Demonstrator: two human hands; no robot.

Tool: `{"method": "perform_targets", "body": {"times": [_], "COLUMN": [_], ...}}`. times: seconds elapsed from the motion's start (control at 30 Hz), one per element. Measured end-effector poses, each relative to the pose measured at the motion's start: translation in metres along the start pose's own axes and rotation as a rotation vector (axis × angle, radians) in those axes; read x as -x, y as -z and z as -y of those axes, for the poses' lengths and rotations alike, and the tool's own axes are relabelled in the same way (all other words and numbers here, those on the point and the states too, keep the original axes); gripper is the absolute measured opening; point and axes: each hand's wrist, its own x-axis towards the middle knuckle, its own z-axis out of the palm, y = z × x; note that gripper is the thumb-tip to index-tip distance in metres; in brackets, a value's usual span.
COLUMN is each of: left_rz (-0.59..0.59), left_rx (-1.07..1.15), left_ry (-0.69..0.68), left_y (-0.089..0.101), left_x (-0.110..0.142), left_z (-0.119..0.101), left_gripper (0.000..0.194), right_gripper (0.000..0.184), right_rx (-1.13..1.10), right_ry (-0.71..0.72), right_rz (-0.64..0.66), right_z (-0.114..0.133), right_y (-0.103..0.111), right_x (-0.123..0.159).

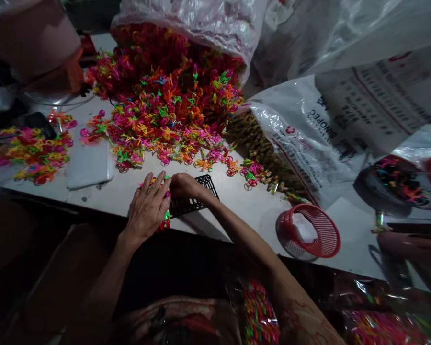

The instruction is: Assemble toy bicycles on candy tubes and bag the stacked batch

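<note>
My left hand (148,206) lies flat with its fingers stretched over a small bunch of bright plastic toy pieces (164,221) at the table's near edge. My right hand (182,184) is curled right beside it, fingers pinched on the same pieces, resting on a black plastic grid tray (197,199). A big heap of the same pink, orange, green and yellow pieces (165,100) spills from a clear plastic bag (201,19) just beyond my hands.
A red mesh basket (314,232) sits at the near right edge. A white flat slab (89,165) lies left, next to a smaller pile of pieces (36,153). Printed white sacks (330,124) cover the right side. Another person's arm (32,43) shows top left.
</note>
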Motion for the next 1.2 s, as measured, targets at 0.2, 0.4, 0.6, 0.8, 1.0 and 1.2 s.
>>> {"method": "perform_targets", "body": {"times": [0.2, 0.4, 0.6, 0.8, 1.0, 1.2], "left_rz": [-0.046, -0.041, -0.065, -0.078, -0.084, -0.045], "left_rx": [-0.013, 0.003, 0.032, 0.039, 0.02, 0.029], "left_ry": [0.025, 0.034, 0.052, 0.046, 0.042, 0.047], "left_y": [-0.004, -0.004, -0.006, -0.007, -0.007, -0.004], "left_x": [0.007, 0.005, 0.005, 0.005, 0.005, 0.005], "left_z": [0.002, 0.003, 0.001, 0.001, 0.002, 0.002], "left_gripper": [0.047, 0.046, 0.045, 0.045, 0.045, 0.046], "right_gripper": [0.035, 0.043, 0.035, 0.032, 0.024, 0.01], "right_rx": [0.396, 0.611, 0.571, 0.51, 0.274, -0.347], "right_ry": [-0.259, -0.087, -0.225, -0.287, -0.318, -0.079], "right_rz": [-0.259, -0.164, -0.128, -0.124, -0.158, -0.32], "right_z": [-0.067, -0.086, -0.08, -0.068, -0.071, -0.065], "right_y": [0.054, 0.048, 0.058, 0.048, 0.047, 0.007], "right_x": [-0.008, 0.001, 0.015, 0.003, 0.013, 0.043]}}
